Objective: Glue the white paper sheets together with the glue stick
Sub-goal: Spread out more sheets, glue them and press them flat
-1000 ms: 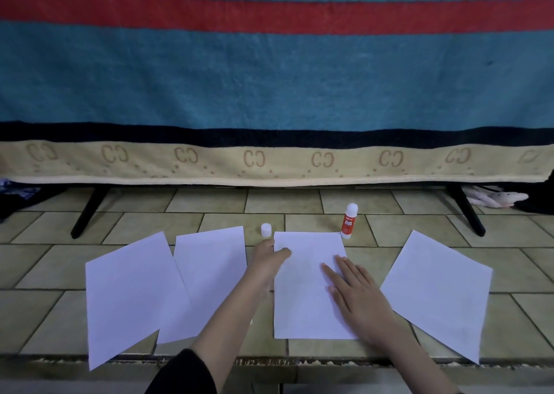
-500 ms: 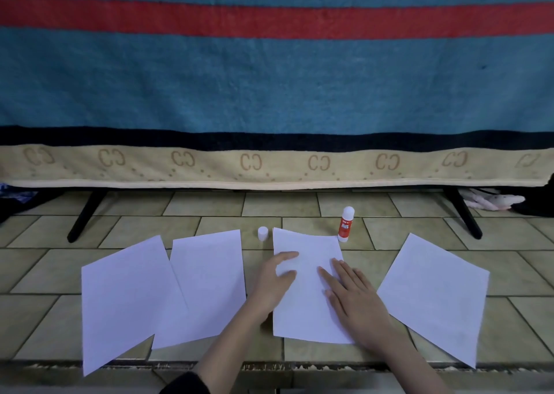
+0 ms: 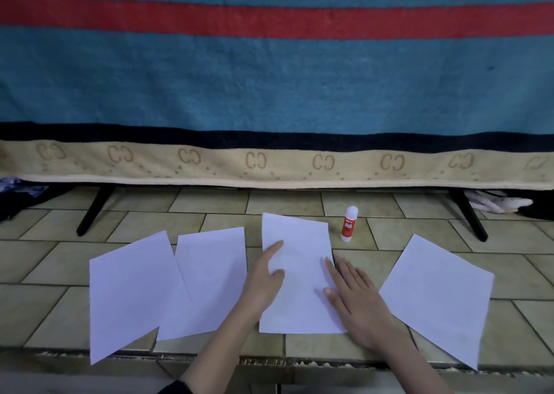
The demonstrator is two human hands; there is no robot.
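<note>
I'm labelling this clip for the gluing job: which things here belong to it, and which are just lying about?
Belongs to the job:
centre sheet under the left hand and right hand
two left sheets
right sheet
glue stick

Just lying about:
striped blanket
black stand legs
white cloth bundle

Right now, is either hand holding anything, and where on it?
Nothing is gripped. The left hand and right hand both lie with straight fingers on the middle sheet, at its left and right edges. The glue stick stands untouched.
</note>
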